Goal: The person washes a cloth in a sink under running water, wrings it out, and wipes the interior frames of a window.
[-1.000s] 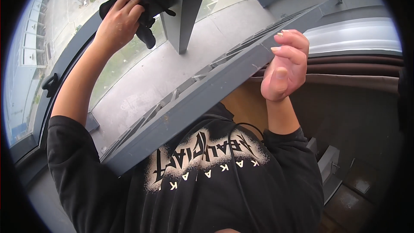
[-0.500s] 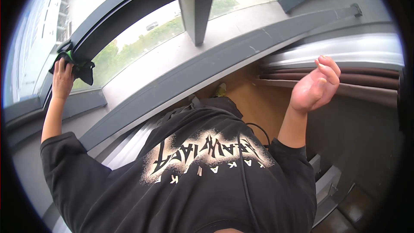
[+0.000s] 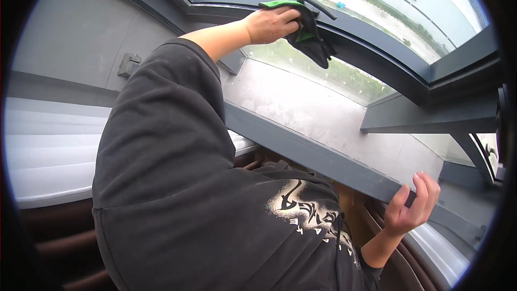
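The black and green cloth (image 3: pixel 309 43) is at the dark window frame (image 3: pixel 377 48), just beside the curved black handle (image 3: pixel 318 6), and its lower corner hangs below the frame. 1 second ago it was farther along, well apart from the handle; so the work, as I judge, has come to another part of this frame. The left hand (image 3: pixel 272 26) holds the cloth, its fingers bent and clamped on the fabric. The right hand (image 3: pixel 412 205) carries nothing that I can see: its fingers are partly curled, the thumb apart from them. It is at the end of the long grey rail (image 3: pixel 307 151); whether the thumb touches, I cannot tell. Between rail and frame lies the pale ledge (image 3: pixel 296 102). The view has also turned, so white pleated covering (image 3: pixel 54 151) now shows at the left.
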### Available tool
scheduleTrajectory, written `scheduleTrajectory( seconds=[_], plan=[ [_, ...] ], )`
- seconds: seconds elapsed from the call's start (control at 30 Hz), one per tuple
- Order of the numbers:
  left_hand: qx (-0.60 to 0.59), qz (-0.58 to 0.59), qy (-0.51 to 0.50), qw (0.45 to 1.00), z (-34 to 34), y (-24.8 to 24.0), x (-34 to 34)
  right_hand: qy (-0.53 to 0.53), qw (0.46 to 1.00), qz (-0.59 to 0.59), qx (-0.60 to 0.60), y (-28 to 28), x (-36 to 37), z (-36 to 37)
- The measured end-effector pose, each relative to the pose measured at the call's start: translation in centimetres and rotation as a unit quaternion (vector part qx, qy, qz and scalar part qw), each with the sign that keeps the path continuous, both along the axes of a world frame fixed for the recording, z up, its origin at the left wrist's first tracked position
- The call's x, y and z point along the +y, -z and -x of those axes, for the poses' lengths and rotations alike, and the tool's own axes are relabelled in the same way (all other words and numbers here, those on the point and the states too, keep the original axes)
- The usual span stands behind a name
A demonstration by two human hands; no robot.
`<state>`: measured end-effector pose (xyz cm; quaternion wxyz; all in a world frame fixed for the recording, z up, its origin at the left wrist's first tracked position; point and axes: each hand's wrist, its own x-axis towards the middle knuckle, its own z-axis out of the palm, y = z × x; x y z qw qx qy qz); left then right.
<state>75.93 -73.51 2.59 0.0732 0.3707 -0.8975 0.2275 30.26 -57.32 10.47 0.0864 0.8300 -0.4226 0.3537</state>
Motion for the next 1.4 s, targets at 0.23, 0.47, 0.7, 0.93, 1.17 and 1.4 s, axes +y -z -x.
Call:
scheduleTrajectory(
  seconds=[0.23,0.47,0.7,0.93,1.17,1.4],
  plan=[
    [0.02,-0.001,-0.164,0.986,-13.4,-0.8,4.6,-0.01,1.0,0.029,0.005,0.3,0.2,0.2],
    [0.022,0.021,-0.241,0.97,-19.0,-1.1,5.6,-0.02,0.999,0.02,-0.02,0.5,0.0,0.0],
    [0.026,0.009,-0.22,0.975,-14.7,-0.5,6.7,-0.04,0.998,0.051,-0.01,0.7,0.0,0.0],
    [-0.067,-0.102,-0.031,0.992,-6.1,0.7,3.4,-0.048,0.997,0.051,-0.007,0.7,-0.1,0.1],
    [0.024,-0.089,-0.086,0.992,-8.3,-5.0,7.9,-0.055,0.997,0.059,-0.004,0.6,-0.1,0.2],
    [0.155,0.107,-0.169,0.967,-10.2,-7.6,5.7,-0.081,0.996,0.025,0.015,0.7,0.0,1.0]
  ],
)
